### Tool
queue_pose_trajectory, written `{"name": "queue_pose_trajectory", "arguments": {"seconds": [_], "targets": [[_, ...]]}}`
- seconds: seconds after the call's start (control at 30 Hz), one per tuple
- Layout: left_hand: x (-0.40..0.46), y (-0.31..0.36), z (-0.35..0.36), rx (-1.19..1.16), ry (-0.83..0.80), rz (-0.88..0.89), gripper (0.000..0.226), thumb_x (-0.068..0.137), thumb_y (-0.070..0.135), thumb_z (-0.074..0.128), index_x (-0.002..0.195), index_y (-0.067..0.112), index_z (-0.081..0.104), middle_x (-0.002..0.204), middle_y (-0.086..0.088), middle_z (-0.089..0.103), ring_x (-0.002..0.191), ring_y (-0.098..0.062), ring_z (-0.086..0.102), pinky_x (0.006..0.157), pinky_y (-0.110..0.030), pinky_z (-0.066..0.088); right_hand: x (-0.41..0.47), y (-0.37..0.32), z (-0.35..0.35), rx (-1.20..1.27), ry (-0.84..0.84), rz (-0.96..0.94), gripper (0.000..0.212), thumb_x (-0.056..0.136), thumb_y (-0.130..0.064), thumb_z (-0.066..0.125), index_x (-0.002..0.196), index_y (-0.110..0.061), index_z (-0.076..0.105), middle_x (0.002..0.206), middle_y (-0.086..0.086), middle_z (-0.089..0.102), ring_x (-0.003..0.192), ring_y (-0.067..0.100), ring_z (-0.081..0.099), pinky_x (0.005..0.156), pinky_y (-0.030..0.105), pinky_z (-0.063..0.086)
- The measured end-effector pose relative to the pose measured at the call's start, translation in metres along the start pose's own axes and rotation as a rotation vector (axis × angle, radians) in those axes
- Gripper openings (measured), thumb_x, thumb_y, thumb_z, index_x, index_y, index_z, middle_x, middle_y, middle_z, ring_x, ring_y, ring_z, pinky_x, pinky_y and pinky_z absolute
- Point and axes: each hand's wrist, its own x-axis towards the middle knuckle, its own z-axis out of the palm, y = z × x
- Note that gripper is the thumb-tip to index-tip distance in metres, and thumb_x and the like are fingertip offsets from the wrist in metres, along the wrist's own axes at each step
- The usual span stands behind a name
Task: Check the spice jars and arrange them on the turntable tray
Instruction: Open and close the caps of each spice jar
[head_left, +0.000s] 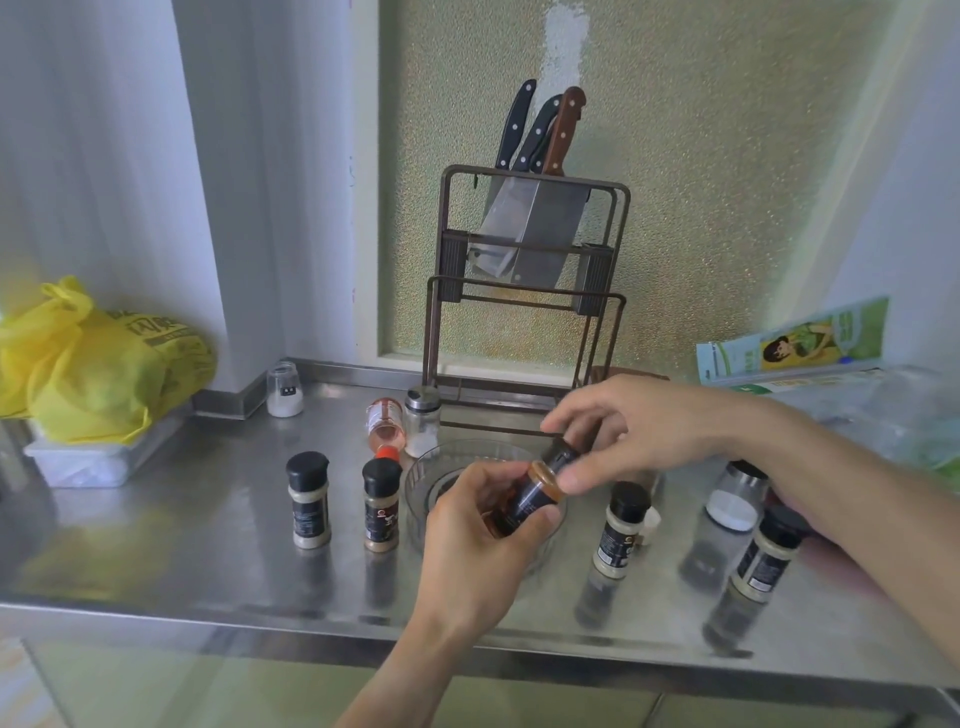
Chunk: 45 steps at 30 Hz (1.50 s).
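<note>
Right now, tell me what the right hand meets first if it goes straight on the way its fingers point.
The right hand points left, fingers on the cap of the held jar. Past that, probably the tipped pink bottle and steel-topped shaker, though depth is unclear.

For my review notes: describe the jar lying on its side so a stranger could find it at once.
Start at the knife rack standing against the back wall. Just in front of its left foot, on the steel counter, a metal-capped shaker stands upright. The jar lying on its side is immediately left of it: clear, pinkish contents, red cap toward the camera, the only jar not upright.
</note>
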Motion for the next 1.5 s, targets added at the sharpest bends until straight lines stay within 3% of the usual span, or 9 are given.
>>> {"name": "queue_pose_trajectory", "arguments": {"seconds": [0.33, 0.47, 0.57, 0.67, 0.87, 1.07, 1.23, 1.43, 1.5], "targets": [[0.002, -0.004, -0.002, -0.021, -0.002, -0.001, 0.038, 0.077, 0.013, 0.088, 0.109, 0.022, 0.070, 0.102, 0.006, 0.080, 0.098, -0.010, 0.075, 0.095, -0.041, 0.059, -0.001, -0.005, -0.002, 0.049, 0.020, 0.004, 0.024, 0.087, -0.036, 0.080, 0.107, -0.023, 0.075, 0.086, 0.000, 0.081, 0.080, 0.019, 0.080, 0.077, 0.035, 0.065], [0.004, -0.002, -0.001, -0.048, -0.005, -0.004, 0.036, 0.078, 0.009, 0.087, 0.108, 0.019, 0.070, 0.100, 0.004, 0.080, 0.094, -0.011, 0.076, 0.094, -0.042, 0.060, -0.003, -0.006, -0.003, -0.022, 0.038, -0.013, 0.040, 0.081, -0.034, 0.086, 0.118, -0.031, 0.071, 0.100, -0.004, 0.078, 0.088, 0.020, 0.079, 0.084, 0.037, 0.063], [0.004, -0.002, 0.003, -0.022, -0.006, 0.020, 0.035, 0.078, 0.013, 0.087, 0.107, 0.023, 0.069, 0.098, 0.006, 0.081, 0.093, -0.013, 0.077, 0.092, -0.045, 0.060, -0.006, -0.005, 0.003, 0.001, 0.104, 0.007, 0.024, 0.087, -0.037, 0.080, 0.103, -0.019, 0.076, 0.083, 0.003, 0.081, 0.074, 0.018, 0.080, 0.069, 0.025, 0.060], [0.002, -0.002, 0.010, 0.039, 0.011, 0.050, 0.033, 0.077, 0.022, 0.088, 0.103, 0.027, 0.068, 0.093, 0.010, 0.081, 0.087, -0.011, 0.077, 0.086, -0.046, 0.062, -0.005, -0.005, 0.011, -0.098, 0.194, 0.086, 0.042, 0.090, -0.057, 0.068, 0.091, -0.016, 0.077, 0.069, 0.002, 0.080, 0.058, 0.013, 0.076, 0.057, 0.021, 0.058], [-0.003, -0.001, 0.019, 0.096, 0.032, 0.090, 0.034, 0.075, 0.025, 0.090, 0.099, 0.028, 0.066, 0.088, 0.012, 0.080, 0.082, -0.005, 0.076, 0.082, -0.040, 0.062, -0.015, 0.000, 0.004, 0.016, 0.128, 0.009, 0.033, 0.077, -0.018, 0.091, 0.104, -0.015, 0.074, 0.091, 0.007, 0.080, 0.068, 0.012, 0.072, 0.071, 0.029, 0.061], [-0.008, 0.000, 0.020, 0.197, 0.104, 0.125, 0.037, 0.072, 0.027, 0.091, 0.095, 0.029, 0.062, 0.084, 0.015, 0.078, 0.079, -0.001, 0.074, 0.076, -0.036, 0.061, -0.016, 0.003, 0.026, -0.052, 0.253, 0.004, 0.034, 0.070, -0.037, 0.093, 0.099, -0.028, 0.077, 0.081, -0.010, 0.080, 0.068, 0.001, 0.074, 0.082, 0.040, 0.064], [-0.011, 0.015, -0.037, 0.192, 0.339, 0.146, 0.042, 0.071, 0.026, 0.092, 0.099, 0.037, 0.063, 0.094, 0.022, 0.074, 0.089, 0.002, 0.068, 0.077, -0.017, 0.053, -0.027, 0.004, 0.032, 0.052, 0.311, -0.022, 0.047, 0.077, -0.043, 0.086, 0.120, -0.041, 0.067, 0.104, -0.013, 0.076, 0.084, 0.003, 0.076, 0.089, 0.038, 0.062], [0.012, -0.009, -0.166, 0.295, 0.672, 0.033, 0.043, 0.073, 0.032, 0.090, 0.109, 0.032, 0.067, 0.098, 0.013, 0.077, 0.087, -0.014, 0.076, 0.077, -0.048, 0.064, -0.032, 0.012, 0.043, 0.092, 0.341, 0.007, 0.031, 0.078, -0.031, 0.086, 0.103, -0.041, 0.073, 0.098, -0.022, 0.076, 0.080, 0.005, 0.077, 0.087, 0.041, 0.062], [0.018, -0.018, -0.186, 0.338, 0.703, -0.032, 0.037, 0.077, 0.022, 0.087, 0.107, 0.023, 0.066, 0.093, 0.014, 0.076, 0.081, -0.005, 0.075, 0.077, -0.044, 0.063, -0.024, 0.010, 0.051, 0.077, 0.358, 0.022, 0.026, 0.078, -0.035, 0.085, 0.100, -0.043, 0.073, 0.096, -0.026, 0.075, 0.077, 0.001, 0.075, 0.084, 0.040, 0.062]]}}
